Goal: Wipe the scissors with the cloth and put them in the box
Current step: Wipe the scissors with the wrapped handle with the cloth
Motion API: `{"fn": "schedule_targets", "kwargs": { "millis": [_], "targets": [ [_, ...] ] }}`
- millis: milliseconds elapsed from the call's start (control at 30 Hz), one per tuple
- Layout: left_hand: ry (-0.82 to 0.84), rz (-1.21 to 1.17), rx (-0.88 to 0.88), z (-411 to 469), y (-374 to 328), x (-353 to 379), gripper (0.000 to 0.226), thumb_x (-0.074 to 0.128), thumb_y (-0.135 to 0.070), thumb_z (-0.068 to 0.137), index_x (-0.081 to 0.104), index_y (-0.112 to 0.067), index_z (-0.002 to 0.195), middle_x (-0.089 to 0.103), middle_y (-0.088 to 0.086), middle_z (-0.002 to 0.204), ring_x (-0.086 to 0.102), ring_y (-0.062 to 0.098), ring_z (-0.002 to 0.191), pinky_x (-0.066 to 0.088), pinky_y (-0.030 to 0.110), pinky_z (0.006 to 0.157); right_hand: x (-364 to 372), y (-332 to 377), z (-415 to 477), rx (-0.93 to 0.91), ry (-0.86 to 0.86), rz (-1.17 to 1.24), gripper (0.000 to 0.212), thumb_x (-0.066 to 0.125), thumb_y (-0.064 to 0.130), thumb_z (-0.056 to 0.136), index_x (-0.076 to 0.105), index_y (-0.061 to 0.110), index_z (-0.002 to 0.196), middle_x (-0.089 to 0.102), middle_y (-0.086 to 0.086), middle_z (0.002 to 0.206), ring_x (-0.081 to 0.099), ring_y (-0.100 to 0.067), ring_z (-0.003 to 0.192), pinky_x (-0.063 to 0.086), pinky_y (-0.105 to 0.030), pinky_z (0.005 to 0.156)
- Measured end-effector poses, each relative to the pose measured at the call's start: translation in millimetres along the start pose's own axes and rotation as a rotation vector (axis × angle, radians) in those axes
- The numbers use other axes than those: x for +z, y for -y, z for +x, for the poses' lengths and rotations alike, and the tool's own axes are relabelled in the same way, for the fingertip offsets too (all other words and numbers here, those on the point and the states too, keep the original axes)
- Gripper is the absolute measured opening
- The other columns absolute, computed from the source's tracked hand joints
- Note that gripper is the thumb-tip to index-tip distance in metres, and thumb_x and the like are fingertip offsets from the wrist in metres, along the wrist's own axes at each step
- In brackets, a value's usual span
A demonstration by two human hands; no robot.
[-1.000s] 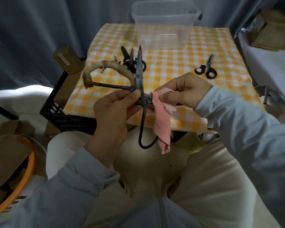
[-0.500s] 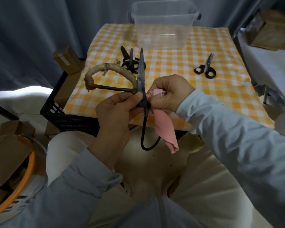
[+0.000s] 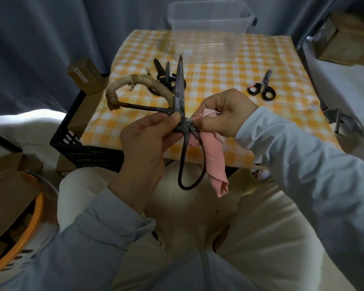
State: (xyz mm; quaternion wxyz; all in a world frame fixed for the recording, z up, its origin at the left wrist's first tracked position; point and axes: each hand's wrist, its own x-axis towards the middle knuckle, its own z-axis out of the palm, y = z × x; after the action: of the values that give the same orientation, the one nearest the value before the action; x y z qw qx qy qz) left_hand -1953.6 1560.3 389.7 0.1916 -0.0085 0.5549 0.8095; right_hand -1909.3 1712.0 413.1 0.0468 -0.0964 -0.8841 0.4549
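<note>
While the left hand (image 3: 143,143) pinches the scissors (image 3: 180,87), the right hand (image 3: 225,114) clutches the cloth (image 3: 215,162).

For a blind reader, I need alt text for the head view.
The left hand holds dark scissors, blades up, near the pivot, while the right hand presses a pink cloth to them. Behind, a clear box stands on a checked table.

I seem to sit in a spare or storage room rather than a real workshop. Grey curtains (image 3: 40,38) hang all round my small surface (image 3: 219,80), which wears a yellow checked cover and carries a clear plastic box (image 3: 208,28). Cartons (image 3: 8,198) pile on the floor at my left, more fill a black crate (image 3: 72,141), and what may be a cot (image 3: 334,80) stands at my right.
</note>
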Motion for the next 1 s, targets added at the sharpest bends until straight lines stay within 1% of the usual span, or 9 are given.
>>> {"fn": "schedule_targets", "kwargs": {
  "millis": [67,133,300,367,433,533,700,867,1000],
  "targets": [
    [-0.015,-0.002,-0.008,1.9,-0.8,-4.2,0.012,0.07,0.001,0.077,0.061,-0.005,0.071,0.068,0.0,0.059,0.067,0.012,0.057,0.052,0.018,0.052,-6.1,-4.9,-5.4,0.008,0.035,0.0,0.004,0.068,0.004,0.08,0.07,0.005,0.083,0.059,0.019,0.046,0.053,0.006,0.045,0.038,-0.006,0.046],
    [-0.019,0.001,-0.007,3.7,-0.2,-6.5,0.012,0.07,0.0,0.077,0.062,-0.006,0.07,0.069,0.001,0.06,0.068,0.013,0.058,0.052,0.017,0.052,-8.5,-7.8,-9.9,0.007,0.055,0.006,0.013,0.069,0.009,0.08,0.072,0.006,0.092,0.062,0.018,0.051,0.054,0.004,0.047,0.04,-0.008,0.047],
    [-0.007,0.021,0.005,5.5,-0.7,-5.9,0.015,0.069,0.0,0.078,0.062,-0.007,0.067,0.069,0.0,0.059,0.068,0.012,0.058,0.052,0.018,0.053,-24.1,-5.1,-12.3,0.031,0.131,-0.075,0.024,0.065,0.009,0.083,0.07,0.013,0.107,0.066,0.022,0.063,0.059,0.008,0.062,0.048,-0.01,0.064],
    [0.007,0.028,0.003,5.0,0.0,-4.3,0.013,0.07,-0.001,0.078,0.062,-0.006,0.069,0.069,0.001,0.06,0.068,0.012,0.059,0.053,0.018,0.054,-26.9,-1.8,-11.9,0.009,0.098,-0.168,0.025,0.068,0.011,0.081,0.071,0.017,0.105,0.069,0.018,0.07,0.064,0.002,0.069,0.052,-0.014,0.071],
    [0.015,0.033,0.006,3.6,2.1,-0.3,0.012,0.07,-0.001,0.078,0.062,-0.005,0.07,0.069,0.0,0.06,0.068,0.011,0.058,0.053,0.018,0.054,-23.2,3.5,-9.8,0.0,0.007,-0.155,0.023,0.073,0.013,0.077,0.072,0.018,0.1,0.072,0.004,0.084,0.068,-0.014,0.081,0.053,-0.022,0.076],
    [0.031,0.048,0.018,-1.0,5.3,5.8,0.009,0.069,0.0,0.078,0.063,-0.004,0.073,0.069,0.001,0.061,0.067,0.011,0.057,0.051,0.017,0.052,-10.3,13.8,-3.8,-0.043,-0.068,-0.131,0.024,0.077,0.015,0.073,0.073,0.012,0.097,0.071,-0.006,0.088,0.066,-0.014,0.08,0.052,-0.022,0.074],
    [-0.003,0.017,0.004,-1.7,4.4,3.7,0.01,0.069,0.003,0.077,0.062,-0.003,0.072,0.069,0.001,0.059,0.068,0.013,0.056,0.053,0.019,0.051,-7.5,10.9,-4.7,-0.039,0.007,-0.174,0.017,0.075,0.015,0.075,0.072,0.012,0.092,0.068,-0.003,0.082,0.06,-0.008,0.068,0.05,-0.017,0.07],
    [-0.004,0.013,-0.03,-1.9,5.4,0.9,0.008,0.07,0.001,0.076,0.063,0.002,0.08,0.069,0.005,0.066,0.068,0.014,0.059,0.053,0.019,0.053,-17.6,-5.0,-15.7,0.002,0.038,-0.119,0.013,0.075,0.012,0.074,0.07,0.015,0.085,0.069,-0.005,0.082,0.063,-0.012,0.073,0.052,-0.019,0.071],
    [-0.008,-0.009,-0.001,-0.3,5.2,3.2,0.007,0.069,0.0,0.078,0.063,-0.003,0.076,0.069,0.0,0.061,0.068,0.012,0.057,0.052,0.017,0.052,-14.6,-0.9,-12.3,-0.011,0.001,-0.079,0.01,0.075,0.013,0.074,0.07,0.019,0.08,0.067,0.005,0.076,0.062,-0.006,0.068,0.051,-0.015,0.069]
  ]
}}
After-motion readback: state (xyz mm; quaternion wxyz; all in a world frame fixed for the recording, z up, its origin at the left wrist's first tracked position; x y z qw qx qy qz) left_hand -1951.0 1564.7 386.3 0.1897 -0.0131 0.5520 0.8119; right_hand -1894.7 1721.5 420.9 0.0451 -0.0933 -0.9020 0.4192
